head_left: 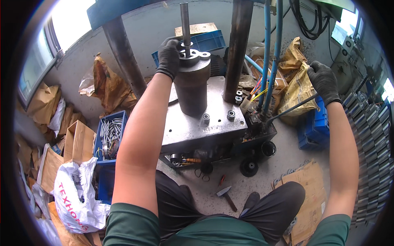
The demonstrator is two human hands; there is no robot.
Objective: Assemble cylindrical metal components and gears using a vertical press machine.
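Note:
My left hand (168,56), in a dark glove, is curled beside the top of a thick steel cylinder (193,88). Its fingers close on the left side of a metal link with round eyes (204,54), partly hiding it. Over the link stands an upright steel rod (185,20), with a small ring (187,44) around its lower part. The cylinder rests on the press's steel plate (184,129). Off to the right, my gloved right hand (324,82) is wrapped around the upper end of a long metal lever (292,109), which slants down to the press's base.
Small bearings (231,115) sit on the plate. Press columns (238,49) and blue hoses (276,53) rise behind. A blue bin of metal pins (111,135) stands left. A hammer (226,197) lies on the floor. Stacked metal parts (371,160) line the right.

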